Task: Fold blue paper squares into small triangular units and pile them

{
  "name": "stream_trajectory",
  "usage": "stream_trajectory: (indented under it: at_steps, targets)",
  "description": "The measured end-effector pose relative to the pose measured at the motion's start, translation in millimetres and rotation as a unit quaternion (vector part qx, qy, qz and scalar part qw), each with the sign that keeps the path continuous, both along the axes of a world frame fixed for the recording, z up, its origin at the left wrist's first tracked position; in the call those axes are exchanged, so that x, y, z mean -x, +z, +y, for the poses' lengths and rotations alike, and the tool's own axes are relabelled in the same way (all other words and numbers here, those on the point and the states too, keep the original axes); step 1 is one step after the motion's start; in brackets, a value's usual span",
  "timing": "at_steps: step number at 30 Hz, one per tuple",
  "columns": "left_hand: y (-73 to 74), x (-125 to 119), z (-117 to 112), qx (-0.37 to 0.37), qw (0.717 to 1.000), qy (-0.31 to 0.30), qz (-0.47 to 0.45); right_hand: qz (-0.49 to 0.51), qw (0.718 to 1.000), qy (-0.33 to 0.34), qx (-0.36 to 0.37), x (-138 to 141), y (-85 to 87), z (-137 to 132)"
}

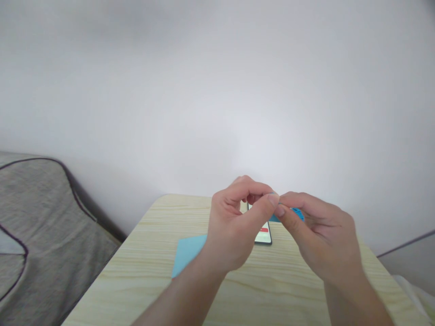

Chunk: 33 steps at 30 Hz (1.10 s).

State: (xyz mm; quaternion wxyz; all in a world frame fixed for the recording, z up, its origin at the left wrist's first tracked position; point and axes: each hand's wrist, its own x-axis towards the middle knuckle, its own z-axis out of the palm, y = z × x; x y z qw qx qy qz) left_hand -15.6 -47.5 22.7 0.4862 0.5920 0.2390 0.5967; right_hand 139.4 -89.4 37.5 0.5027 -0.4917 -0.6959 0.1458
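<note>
My left hand [238,222] and my right hand [322,231] meet above the table, thumbs and index fingers pinched together tip to tip. Between them is a small piece of blue paper [274,218], mostly covered by the fingers; its shape cannot be made out. A brighter blue thing with dark lines [298,213] shows behind the right thumb, and whether it is held or lies behind the hand is unclear. Beside my left wrist, a light blue sheet of paper [188,253] lies flat, partly hidden by the forearm.
A phone [263,237] with a lit screen lies on the pale wood-grain table [142,262], partly behind my left hand. The white wall [217,99] rises at the table's back edge. Grey fabric with dark piping [44,226] is at the left, and whitish cloth [411,294] at the lower right.
</note>
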Motion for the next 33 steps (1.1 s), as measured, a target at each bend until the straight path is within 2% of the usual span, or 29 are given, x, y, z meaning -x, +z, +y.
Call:
stream_trajectory:
  at_steps: [4, 9, 16, 20, 28, 33]
  targets:
    - [-1.9, 2.6, 6.6, -0.019, 1.000, -0.006, 0.005, -0.023, 0.998, 0.024, 0.047, -6.0, 0.4, 3.8]
    - [-6.8, 2.5, 15.8, -0.024, 0.999, -0.027, 0.015, -0.056, 0.998, -0.001, 0.035, -7.9, -0.1, 4.5]
    - [-7.5, 3.5, 22.3, -0.070, 0.997, 0.016, 0.028, -0.072, 0.995, -0.009, 0.073, -9.7, 0.8, 5.6]
    - [-6.4, 5.9, 26.0, -0.039, 0.998, 0.033, 0.020, -0.103, 0.988, 0.019, 0.110, -17.4, -0.8, 8.4]
    - [-4.8, 6.5, 34.1, 0.013, 0.999, 0.048, 0.020, -0.131, 0.984, 0.038, 0.111, -24.6, -7.5, 17.7]
    - [-6.3, 6.9, 36.5, 0.043, 0.999, 0.000, 0.001, -0.138, 0.983, 0.036, 0.117, -28.0, -7.8, 17.6]
